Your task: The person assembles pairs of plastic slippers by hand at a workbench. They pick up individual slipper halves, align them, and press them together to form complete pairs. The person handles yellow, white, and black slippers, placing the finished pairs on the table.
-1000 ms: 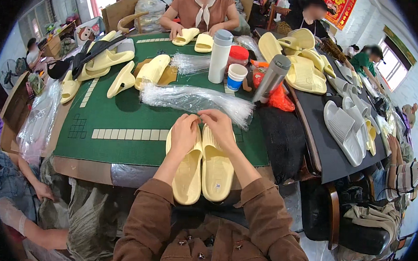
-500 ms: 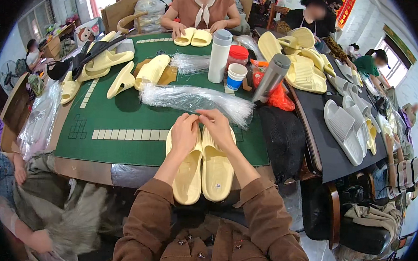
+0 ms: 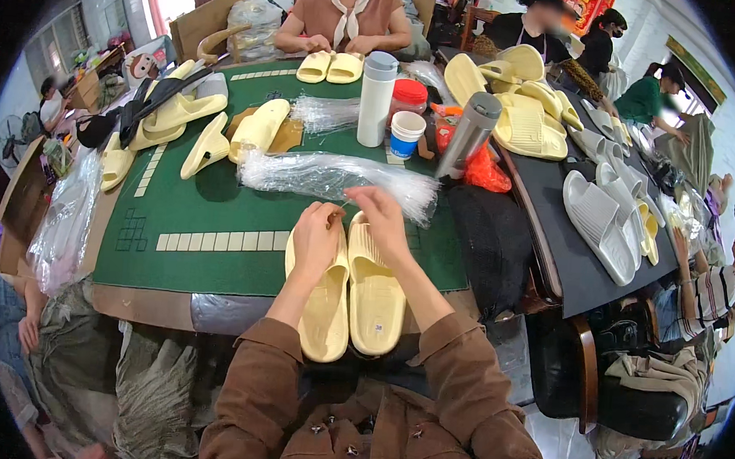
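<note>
A pair of pale yellow slide slippers lies side by side at the table's near edge, toes pointing away from me: the left slipper (image 3: 325, 315) and the right slipper (image 3: 377, 302). Over their straps, my left hand (image 3: 315, 236) is closed, fingertips pinched together. My right hand (image 3: 378, 219) is pinched too, just right of and slightly beyond it. Between the fingertips shows a thin pale strand, too fine to make out fully. A bundle of clear plastic strands (image 3: 329, 177) in a plastic sleeve lies just beyond my hands on the green mat (image 3: 213, 275).
More yellow slippers (image 3: 258, 130) lie at left. Beyond the bundle stand a white tumbler (image 3: 376, 104), a paper cup (image 3: 406, 134), a red-lidded jar (image 3: 409, 95) and a leaning steel tumbler (image 3: 471, 135). Grey slippers (image 3: 601, 227) cover the right-hand table. A co-worker (image 3: 347, 18) sits opposite.
My fingertips have drawn slightly apart, with the thin strand now showing between them. The slippers stay in place on the table. At the far right, a person in green now holds up grey-green cloth.
</note>
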The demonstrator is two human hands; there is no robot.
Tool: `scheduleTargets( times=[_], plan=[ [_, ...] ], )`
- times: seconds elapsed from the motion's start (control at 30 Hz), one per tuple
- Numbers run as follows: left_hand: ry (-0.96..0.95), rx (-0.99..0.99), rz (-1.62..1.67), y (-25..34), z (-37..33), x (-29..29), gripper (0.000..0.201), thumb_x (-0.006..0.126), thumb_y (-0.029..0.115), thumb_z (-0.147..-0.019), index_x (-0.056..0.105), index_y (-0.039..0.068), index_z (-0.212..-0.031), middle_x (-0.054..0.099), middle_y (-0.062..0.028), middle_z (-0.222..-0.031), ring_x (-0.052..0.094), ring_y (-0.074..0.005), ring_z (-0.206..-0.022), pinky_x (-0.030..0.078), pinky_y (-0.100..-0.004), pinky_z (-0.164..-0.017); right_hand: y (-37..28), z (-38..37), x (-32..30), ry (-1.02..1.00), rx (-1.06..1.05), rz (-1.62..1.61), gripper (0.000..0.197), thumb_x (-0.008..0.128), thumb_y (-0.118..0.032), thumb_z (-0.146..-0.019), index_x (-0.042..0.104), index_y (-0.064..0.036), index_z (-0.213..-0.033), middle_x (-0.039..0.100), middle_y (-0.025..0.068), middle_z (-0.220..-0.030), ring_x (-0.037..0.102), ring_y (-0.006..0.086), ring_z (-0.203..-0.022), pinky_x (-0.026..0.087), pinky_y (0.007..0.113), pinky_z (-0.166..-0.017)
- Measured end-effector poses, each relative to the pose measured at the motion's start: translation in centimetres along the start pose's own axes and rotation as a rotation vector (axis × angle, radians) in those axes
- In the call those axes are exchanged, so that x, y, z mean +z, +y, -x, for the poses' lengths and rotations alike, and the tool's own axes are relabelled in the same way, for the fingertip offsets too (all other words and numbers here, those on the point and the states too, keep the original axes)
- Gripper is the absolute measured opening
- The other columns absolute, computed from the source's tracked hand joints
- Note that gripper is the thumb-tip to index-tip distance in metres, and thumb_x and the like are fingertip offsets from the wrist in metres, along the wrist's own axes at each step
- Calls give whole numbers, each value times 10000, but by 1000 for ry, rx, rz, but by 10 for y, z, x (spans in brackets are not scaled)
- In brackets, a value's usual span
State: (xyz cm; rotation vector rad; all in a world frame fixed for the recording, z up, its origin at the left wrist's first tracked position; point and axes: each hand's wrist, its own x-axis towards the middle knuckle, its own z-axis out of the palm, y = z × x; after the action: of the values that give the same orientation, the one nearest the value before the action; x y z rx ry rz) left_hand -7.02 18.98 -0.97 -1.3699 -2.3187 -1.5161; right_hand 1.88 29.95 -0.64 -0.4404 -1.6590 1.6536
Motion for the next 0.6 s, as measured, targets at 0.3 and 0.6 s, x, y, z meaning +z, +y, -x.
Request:
scheduleTargets(
  times=[0.3, 0.6],
  plan=[
    [6, 6, 71, -8, -1, 7, 65, 627, 40, -823, 667, 26, -872, 606, -123, -803, 602, -271, -721, 472, -364, -657, -71, 23, -101, 227, -78, -362, 123, 432, -184, -1032, 514, -94, -1044, 472, -16, -732, 420, 74, -577, 331, 208, -489],
    [-59, -16, 51, -6, -3, 4, 78, 608, 7, -828, 657, 18, -888, 604, -116, -826, 589, -258, -747, 470, -350, -689, -164, 107, -334, 1022, -277, 715, 344, 545, -260, -954, 571, -24, -1202, 545, 92, -1103, 531, 205, -1024, 423, 355, -880]
  ],
)
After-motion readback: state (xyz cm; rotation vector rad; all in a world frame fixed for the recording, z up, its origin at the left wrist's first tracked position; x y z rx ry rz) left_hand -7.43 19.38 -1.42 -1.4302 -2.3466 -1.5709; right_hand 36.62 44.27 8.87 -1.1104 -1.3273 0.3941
